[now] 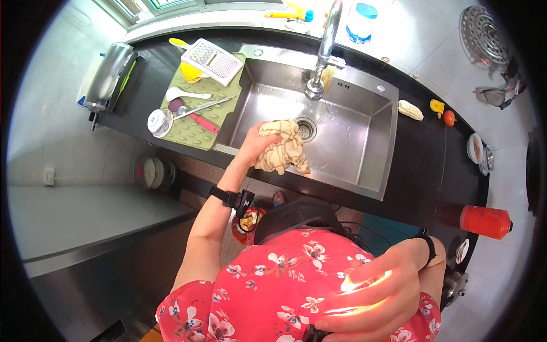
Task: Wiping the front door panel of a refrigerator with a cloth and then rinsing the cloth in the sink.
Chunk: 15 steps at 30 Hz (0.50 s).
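Observation:
My left hand [256, 143] grips a bunched beige cloth [282, 147] over the front edge of the stainless steel sink [342, 141]. The cloth hangs in folds and partly overlaps the drain [306, 129] from this viewpoint. A chrome faucet [317, 85] with a flexible neck reaches over the basin. Close to the camera, my right hand [380, 295] is raised in front of the floral red shirt. Its fingers are spread, with bright light between them and no object visible in their grasp. A small black object [315, 333] shows near its fingertips; contact is unclear.
A green drying mat [201, 117] left of the sink holds a grater [212, 60], a white spoon [188, 94] and other utensils. Peeled corn [410, 110], a tomato [448, 118] and a red container [485, 221] stand rightward. A waste bin [248, 224] is below.

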Each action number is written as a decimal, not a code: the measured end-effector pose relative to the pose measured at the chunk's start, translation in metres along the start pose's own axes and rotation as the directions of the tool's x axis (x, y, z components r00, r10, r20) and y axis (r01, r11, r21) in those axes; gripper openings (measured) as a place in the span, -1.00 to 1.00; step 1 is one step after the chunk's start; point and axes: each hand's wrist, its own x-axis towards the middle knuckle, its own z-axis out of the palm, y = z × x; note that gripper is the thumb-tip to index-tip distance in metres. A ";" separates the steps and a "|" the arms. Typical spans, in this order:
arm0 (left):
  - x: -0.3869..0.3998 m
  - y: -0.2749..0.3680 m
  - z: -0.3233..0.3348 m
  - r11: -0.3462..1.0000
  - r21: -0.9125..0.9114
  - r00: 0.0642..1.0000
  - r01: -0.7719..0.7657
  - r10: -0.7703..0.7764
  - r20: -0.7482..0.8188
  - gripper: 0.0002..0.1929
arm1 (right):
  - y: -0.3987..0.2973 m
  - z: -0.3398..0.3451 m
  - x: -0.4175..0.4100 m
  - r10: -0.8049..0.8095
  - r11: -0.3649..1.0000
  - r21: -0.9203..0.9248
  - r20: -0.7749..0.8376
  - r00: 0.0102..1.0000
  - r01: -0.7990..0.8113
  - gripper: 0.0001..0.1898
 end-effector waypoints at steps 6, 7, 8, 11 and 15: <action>0.004 -0.006 -0.001 1.000 -0.007 1.000 -0.005 0.005 -0.004 -0.62 | -0.005 0.006 -0.002 -0.016 0.996 -0.084 -0.027 1.000 0.014 -0.90; 0.003 -0.008 -0.003 1.000 -0.007 1.000 -0.008 0.008 -0.008 -0.62 | -0.005 0.008 -0.002 0.025 0.997 -0.077 -0.082 0.996 -0.031 -0.91; 0.002 -0.012 -0.004 1.000 -0.014 1.000 -0.006 0.005 -0.028 -0.61 | -0.005 0.010 -0.002 0.066 0.995 -0.067 -0.137 0.988 -0.075 -0.91; 0.001 -0.010 -0.001 0.999 -0.046 1.000 -0.009 0.008 -0.022 -0.58 | -0.007 0.010 -0.002 0.141 0.988 -0.033 -0.176 0.974 -0.149 -0.86; -0.002 -0.013 -0.003 0.999 -0.038 1.000 0.001 0.000 0.011 -0.59 | -0.004 -0.004 -0.003 0.161 0.983 -0.096 0.049 0.986 -0.156 -0.81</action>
